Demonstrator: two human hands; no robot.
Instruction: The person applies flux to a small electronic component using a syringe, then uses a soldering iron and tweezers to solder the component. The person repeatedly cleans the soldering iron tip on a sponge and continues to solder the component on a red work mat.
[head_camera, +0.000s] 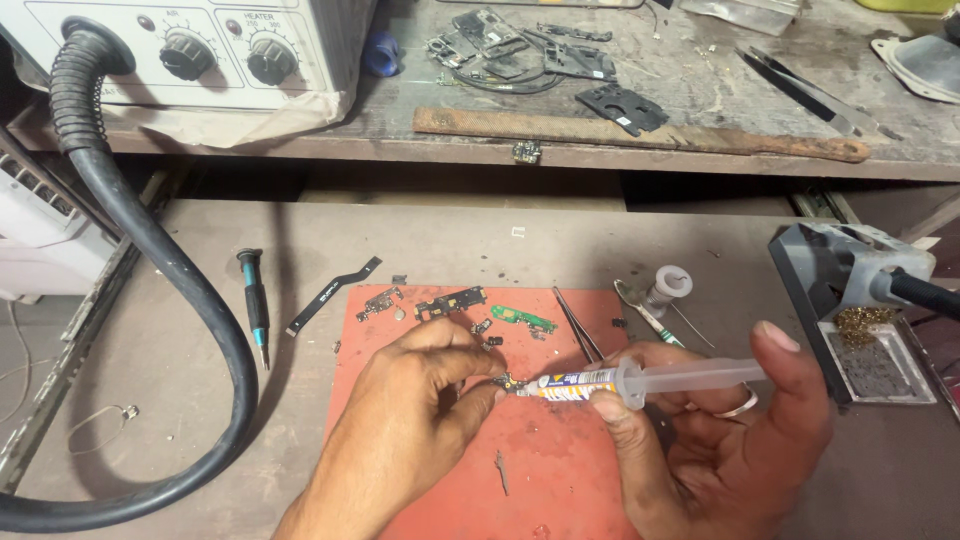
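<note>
Nearest the camera, two hands meet over a red work mat (560, 470) on the desk (200, 340). The left hand (410, 420) has thumb and fingertips pinched shut on a tiny dark circuit part (508, 381), held just above the mat. The right hand (720, 430) is closed around a syringe (640, 380), fingers wrapped on the labelled barrel and the thumb set at the far end of the clear plunger; a ring shows on one finger. The syringe's long axis runs nearly level, left to right, its tip pointing left and touching or all but touching the circuit part; which, the view does not settle. The part thus lies directly left of the right hand and at the left hand's fingertips, the left hand being the nearer. Beyond the hands, on the mat's far edge: a small green circuit board (525, 318), darker board fragments (450, 302), tweezers (578, 325), a solder spool (668, 287). Left of the mat lie a flat flex strip (333, 293) and a screwdriver (254, 305), with a thick black hose (160, 260) curving past. Right, a soldering iron stand (850, 300) with brass wool. Farthest, on the raised shelf (700, 90): a hot-air station (190, 45) with two knobs, a rusty file (640, 133), dismantled phone frames (520, 50), more tweezers (800, 90).
</note>
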